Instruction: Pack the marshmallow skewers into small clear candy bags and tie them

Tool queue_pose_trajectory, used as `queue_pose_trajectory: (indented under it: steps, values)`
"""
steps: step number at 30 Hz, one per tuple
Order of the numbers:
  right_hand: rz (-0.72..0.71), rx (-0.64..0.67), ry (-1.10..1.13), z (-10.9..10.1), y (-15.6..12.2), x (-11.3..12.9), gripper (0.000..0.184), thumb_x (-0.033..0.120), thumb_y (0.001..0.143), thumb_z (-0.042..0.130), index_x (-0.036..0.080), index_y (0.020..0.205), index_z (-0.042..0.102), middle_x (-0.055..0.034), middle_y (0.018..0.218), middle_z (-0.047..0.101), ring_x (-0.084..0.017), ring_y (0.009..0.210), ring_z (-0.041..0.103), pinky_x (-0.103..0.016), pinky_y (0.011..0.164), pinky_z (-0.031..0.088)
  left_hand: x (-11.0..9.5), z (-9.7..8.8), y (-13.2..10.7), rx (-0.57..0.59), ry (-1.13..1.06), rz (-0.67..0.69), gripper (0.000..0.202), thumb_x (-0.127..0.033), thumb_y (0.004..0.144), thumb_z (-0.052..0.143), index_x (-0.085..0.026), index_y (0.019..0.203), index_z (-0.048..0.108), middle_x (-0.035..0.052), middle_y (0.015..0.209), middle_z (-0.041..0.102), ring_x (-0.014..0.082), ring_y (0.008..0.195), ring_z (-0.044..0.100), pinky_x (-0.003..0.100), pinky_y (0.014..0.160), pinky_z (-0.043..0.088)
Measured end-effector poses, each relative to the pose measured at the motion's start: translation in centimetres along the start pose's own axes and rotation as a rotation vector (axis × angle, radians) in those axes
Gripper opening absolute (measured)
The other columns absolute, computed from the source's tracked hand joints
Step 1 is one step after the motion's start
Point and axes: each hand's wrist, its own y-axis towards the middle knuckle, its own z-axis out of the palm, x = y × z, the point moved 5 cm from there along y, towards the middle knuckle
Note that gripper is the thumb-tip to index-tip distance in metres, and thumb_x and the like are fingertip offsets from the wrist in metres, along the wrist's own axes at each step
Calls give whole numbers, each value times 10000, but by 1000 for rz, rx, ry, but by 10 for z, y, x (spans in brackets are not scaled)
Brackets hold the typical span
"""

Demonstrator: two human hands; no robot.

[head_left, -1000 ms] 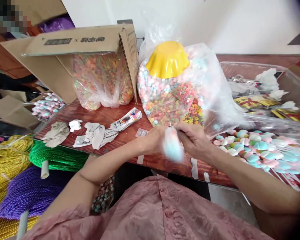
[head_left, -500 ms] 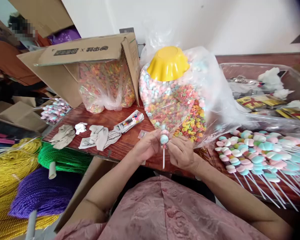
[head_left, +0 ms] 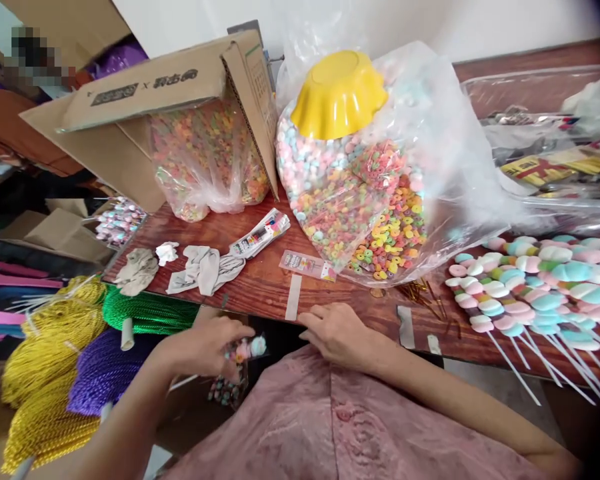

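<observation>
My left hand (head_left: pixel 205 345) is low at the table's front edge, its fingers closed around a marshmallow candy stick (head_left: pixel 258 345). A pale blue and white marshmallow end sticks out past the fingers, and a white stick shows behind the hand. Just beneath it, below table height, lie several similar candy sticks (head_left: pixel 224 392), partly hidden. My right hand (head_left: pixel 336 333) rests by the table edge with nothing in it, its fingers loosely apart. Closest to it on the table is a clear printed bag (head_left: pixel 307 265).
Behind stand a cardboard box (head_left: pixel 175 90) and a big bag of marshmallows (head_left: pixel 305 160) with ring candies (head_left: pixel 390 240) and a yellow bowl (head_left: pixel 340 93). Marshmallow sticks (head_left: pixel 535 287) lie right. Gloves (head_left: pixel 205 270) and printed bags (head_left: pixel 263 233) lie left. Cord bundles (head_left: pixel 105 373) hang at lower left.
My left hand has carried the candy stick down and left, off the table. My right hand has let go of it and dropped to the table edge. The view has shifted slightly.
</observation>
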Motion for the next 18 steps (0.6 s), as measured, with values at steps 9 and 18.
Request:
queue_pose_trajectory:
  steps: [9,18]
  values:
    - [10,-223,-434,-69,-28,-20,198,92,878,467,201,784,603,-11,699,620,-142,617,527,-303,596,353,-77,-5,150,-409,647,319,286,-36,788,501,-120,1027,636,151,1105,618,268,1062,568,399,894,492]
    - [791,-651,-939,-181,-190,-79,214,280,913,543,171,894,727,-67,824,724,-176,757,637,-273,639,390,-57,-13,172,-611,799,357,238,-40,843,439,-138,860,655,130,874,634,264,851,566,380,749,462]
